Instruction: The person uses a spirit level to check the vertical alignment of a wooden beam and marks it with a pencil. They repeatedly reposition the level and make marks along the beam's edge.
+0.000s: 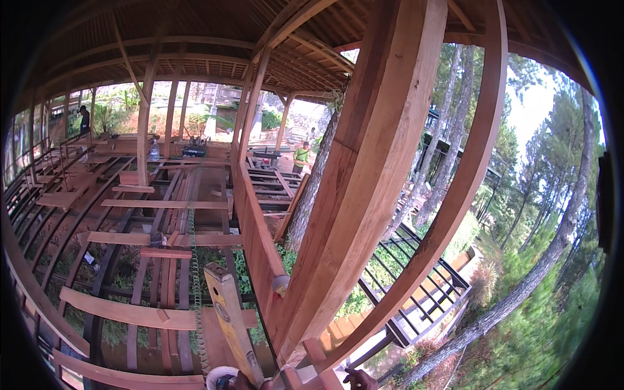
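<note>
My left hand [243,381] shows only in part at the lower edge, closed round the lower end of a worn yellow spirit level [231,312]. The level leans upward, its far end over the floor frame. To the right, my right hand [361,379] has its fingers bent beside a short wooden block [329,379]; what they hold, if anything, is too small to make out. Between the hands, the foot of a thick timber post [364,169] meets short wood pieces. A white rounded rim [222,374] sits beside my left hand.
A wooden beam [257,227] runs from the post to the far frame. Planks [130,309] lie across dark metal joists with open gaps. A green hose [194,273] trails over them. A curved timber [478,162] and a tree trunk [507,325] stand right. A person [301,156] is farther off.
</note>
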The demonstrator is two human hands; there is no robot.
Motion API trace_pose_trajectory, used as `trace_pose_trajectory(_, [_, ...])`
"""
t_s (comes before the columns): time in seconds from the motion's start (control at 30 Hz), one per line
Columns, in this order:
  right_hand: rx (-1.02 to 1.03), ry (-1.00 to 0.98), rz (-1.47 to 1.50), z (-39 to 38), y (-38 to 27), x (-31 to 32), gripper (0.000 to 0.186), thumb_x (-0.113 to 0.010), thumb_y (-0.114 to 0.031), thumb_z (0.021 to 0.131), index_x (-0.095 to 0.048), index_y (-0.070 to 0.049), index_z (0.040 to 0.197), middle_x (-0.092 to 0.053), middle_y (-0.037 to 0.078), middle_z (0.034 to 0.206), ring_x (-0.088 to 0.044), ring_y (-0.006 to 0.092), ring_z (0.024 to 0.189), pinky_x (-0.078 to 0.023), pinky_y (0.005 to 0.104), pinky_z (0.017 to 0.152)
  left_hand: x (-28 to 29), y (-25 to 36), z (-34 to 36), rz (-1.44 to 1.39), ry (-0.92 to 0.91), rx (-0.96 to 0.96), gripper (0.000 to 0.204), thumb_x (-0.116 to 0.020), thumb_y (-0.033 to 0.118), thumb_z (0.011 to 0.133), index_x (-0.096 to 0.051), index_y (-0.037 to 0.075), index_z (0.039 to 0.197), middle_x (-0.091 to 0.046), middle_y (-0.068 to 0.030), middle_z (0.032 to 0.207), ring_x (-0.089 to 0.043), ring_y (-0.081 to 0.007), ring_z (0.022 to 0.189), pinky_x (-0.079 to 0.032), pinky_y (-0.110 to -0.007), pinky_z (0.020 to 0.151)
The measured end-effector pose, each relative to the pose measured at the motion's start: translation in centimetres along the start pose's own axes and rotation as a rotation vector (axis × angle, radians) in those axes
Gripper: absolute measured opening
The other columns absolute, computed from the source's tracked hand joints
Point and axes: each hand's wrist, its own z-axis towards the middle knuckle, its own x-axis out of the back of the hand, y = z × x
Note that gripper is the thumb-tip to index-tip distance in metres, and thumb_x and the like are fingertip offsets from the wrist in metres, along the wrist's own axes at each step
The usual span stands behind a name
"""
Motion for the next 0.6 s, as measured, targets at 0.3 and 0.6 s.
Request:
trace_pose_trajectory(0.3, [1.032,-0.191,-0.233,14.6,-12.9,-2.5,0.055,-0.051,0.021,0.073,-0.063,0.002,0.123,-0.067,0.019,0.108,-0.069,0.0208,0.076,-0.058,0.0301,0.060,9.4,-0.5,1.4,-0.094,0.227,0.083,0.060,-0.074,0.032,0.083,-0.051,-0.004,0.125,-0.059,-0.0122,0.104,-0.056,-0.0220,0.093,-0.049,-0.039,0.082])
trace_pose_trajectory(0.6, [1.388,0.534,-0.179,18.3,-25.6,-1.9,0.136,-0.063,-0.094,0.049,-0.026,-0.023,0.159,-0.019,0.032,0.160,-0.053,0.0428,0.128,-0.049,0.0463,0.099,28.0,10.6,8.6,0.427,0.729,0.056,0.126,-0.038,0.092,0.079,-0.030,-0.012,0.149,-0.052,-0.0290,0.135,-0.056,-0.0372,0.118,-0.044,-0.047,0.102])
